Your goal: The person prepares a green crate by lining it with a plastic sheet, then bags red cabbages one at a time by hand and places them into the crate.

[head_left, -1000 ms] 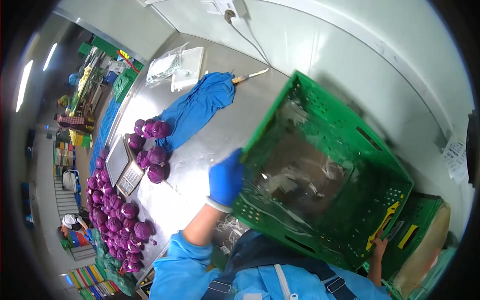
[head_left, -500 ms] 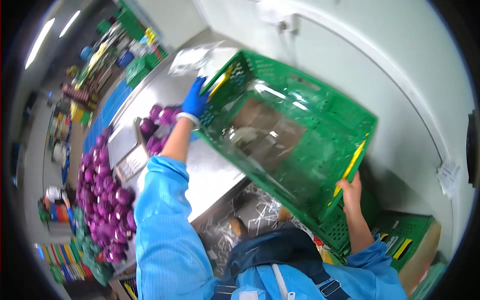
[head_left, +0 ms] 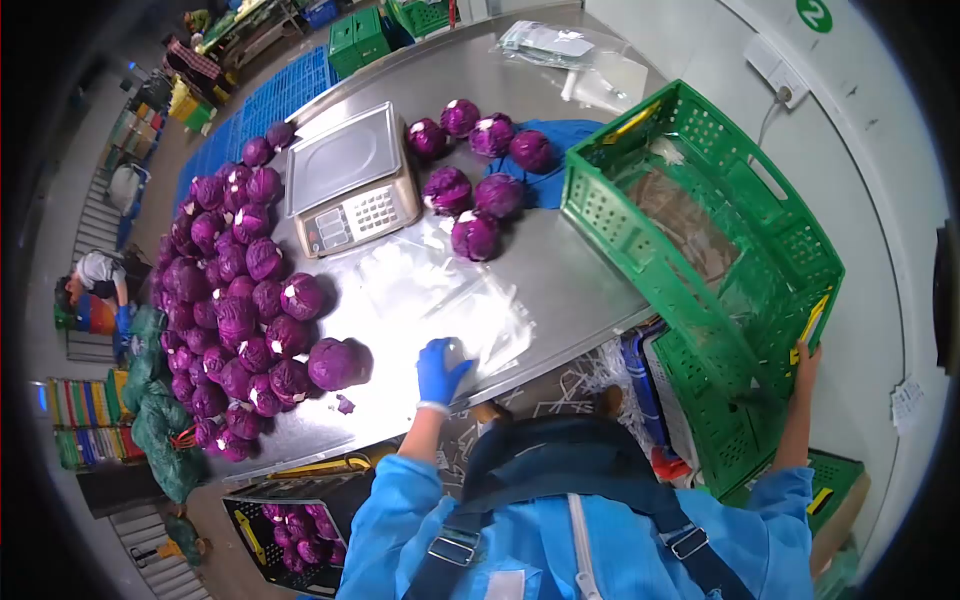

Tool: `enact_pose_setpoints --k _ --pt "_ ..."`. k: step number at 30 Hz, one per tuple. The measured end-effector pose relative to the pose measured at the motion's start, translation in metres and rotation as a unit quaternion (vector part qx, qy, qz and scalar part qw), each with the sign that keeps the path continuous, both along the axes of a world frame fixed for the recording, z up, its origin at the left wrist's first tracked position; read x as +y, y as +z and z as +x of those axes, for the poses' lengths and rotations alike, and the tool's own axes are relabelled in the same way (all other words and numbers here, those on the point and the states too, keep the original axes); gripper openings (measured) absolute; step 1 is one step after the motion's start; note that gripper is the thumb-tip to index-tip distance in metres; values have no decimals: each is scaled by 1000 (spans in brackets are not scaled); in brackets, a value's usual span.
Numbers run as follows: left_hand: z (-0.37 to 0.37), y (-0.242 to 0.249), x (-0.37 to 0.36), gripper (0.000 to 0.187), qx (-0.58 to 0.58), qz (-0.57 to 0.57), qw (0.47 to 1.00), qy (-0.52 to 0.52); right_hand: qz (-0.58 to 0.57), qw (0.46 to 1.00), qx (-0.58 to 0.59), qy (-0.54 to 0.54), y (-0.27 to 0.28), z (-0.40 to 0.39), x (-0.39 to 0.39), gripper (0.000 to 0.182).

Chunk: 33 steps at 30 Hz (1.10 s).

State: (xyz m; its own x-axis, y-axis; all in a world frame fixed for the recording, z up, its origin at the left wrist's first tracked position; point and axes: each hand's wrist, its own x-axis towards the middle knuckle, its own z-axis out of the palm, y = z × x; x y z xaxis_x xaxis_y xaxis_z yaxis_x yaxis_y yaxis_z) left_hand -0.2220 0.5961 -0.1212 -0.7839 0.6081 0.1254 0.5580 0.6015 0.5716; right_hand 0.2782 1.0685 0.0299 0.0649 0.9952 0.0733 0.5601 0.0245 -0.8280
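— So, where's the green crate [head_left: 700,250]?
— Tilted off the table's [head_left: 560,290] right edge, steadied by right hand [head_left: 803,362] closed on its rim.
— And left hand [head_left: 440,370]?
— Gloved, resting flat and open on clear bags [head_left: 440,290], pinning them near the cabbages [head_left: 240,290]

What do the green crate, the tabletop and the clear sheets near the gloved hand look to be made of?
The green perforated crate looks like moulded plastic: matte, with a gridded wall of holes. The grey tabletop seems to be stainless steel, brushed and reflecting the lights. The clear sheets look like thin glossy plastic film or bags, wrinkled and see-through, under the blue-gloved left hand.
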Motion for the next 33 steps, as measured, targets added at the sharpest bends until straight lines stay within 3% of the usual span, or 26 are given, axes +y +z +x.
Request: enact_pose_setpoints --k 1,2,3,5,6,7,8,9,10,11,13,15,17,18,19,20,22,23,25,27,29,31,32,33 --pt "-4 -1 3 38 -49 -63 997 -23 170 966 -194 -17 6 -11 -6 53" --pt "-11 -15 0 31 -36 -40 998 -30 329 867 -373 -31 11 -22 -9 51" --pt "-25 -48 -6 21 -75 29 997 -13 320 894 -312 19 34 -61 -26 51" --pt "-39 -35 -8 15 -163 108 977 85 284 933 -189 115 86 -170 -108 51" --pt "-46 -19 -12 15 -183 132 971 73 217 936 -209 182 84 -207 -135 40" --pt "-53 2 -18 14 -203 155 965 62 28 955 -141 258 81 -245 -166 30" --pt "-57 20 -25 14 -222 177 957 53 -126 929 -103 332 83 -293 -204 28" --pt "-58 32 -30 14 -207 183 961 19 -198 893 -128 384 48 -326 -228 37" --pt "-58 43 -32 13 -186 190 964 -10 -204 856 -74 469 2 -351 -256 47" --pt "-59 52 -32 13 -162 197 966 -34 -289 817 45 497 -52 -375 -285 43" --pt "-50 67 -34 12 -167 213 960 -67 -444 759 175 442 -60 -439 -334 34" --pt "-52 60 -47 10 -246 260 928 104 -418 744 86 514 -83 -461 -339 29" --pt "-65 40 -67 10 -324 344 823 315 -412 695 3 590 -87 -476 -333 27" --pt "-65 45 -72 7 -306 391 798 340 -425 655 -37 624 -81 -475 -328 27" --pt "-60 51 -75 7 -259 349 839 328 -435 612 -76 656 -75 -477 -324 28" --pt "-51 57 -75 7 -211 304 874 314 -422 591 -115 678 -71 -482 -321 22" --pt "-41 72 -71 9 -106 206 937 261 -84 694 -26 715 -8 -514 -328 23" --pt "-35 66 -71 14 -103 185 947 240 87 713 24 695 16 -531 -335 25" --pt "-27 50 -72 18 -97 111 968 205 172 654 159 720 22 -568 -356 43" --pt "-12 6 -71 30 -117 73 981 134 120 515 132 839 27 -615 -411 64" --pt "-4 1 -62 36 -70 20 990 120 151 467 -1 871 -23 -641 -467 88" --pt "-11 23 -64 40 -111 4 991 73 244 359 -152 888 -68 -663 -494 106" --pt "-21 48 -61 43 -185 -168 968 28 242 329 -183 894 -87 -673 -500 114" --pt "-22 52 -65 41 -97 -109 988 47 187 314 -132 922 -90 -685 -501 112"
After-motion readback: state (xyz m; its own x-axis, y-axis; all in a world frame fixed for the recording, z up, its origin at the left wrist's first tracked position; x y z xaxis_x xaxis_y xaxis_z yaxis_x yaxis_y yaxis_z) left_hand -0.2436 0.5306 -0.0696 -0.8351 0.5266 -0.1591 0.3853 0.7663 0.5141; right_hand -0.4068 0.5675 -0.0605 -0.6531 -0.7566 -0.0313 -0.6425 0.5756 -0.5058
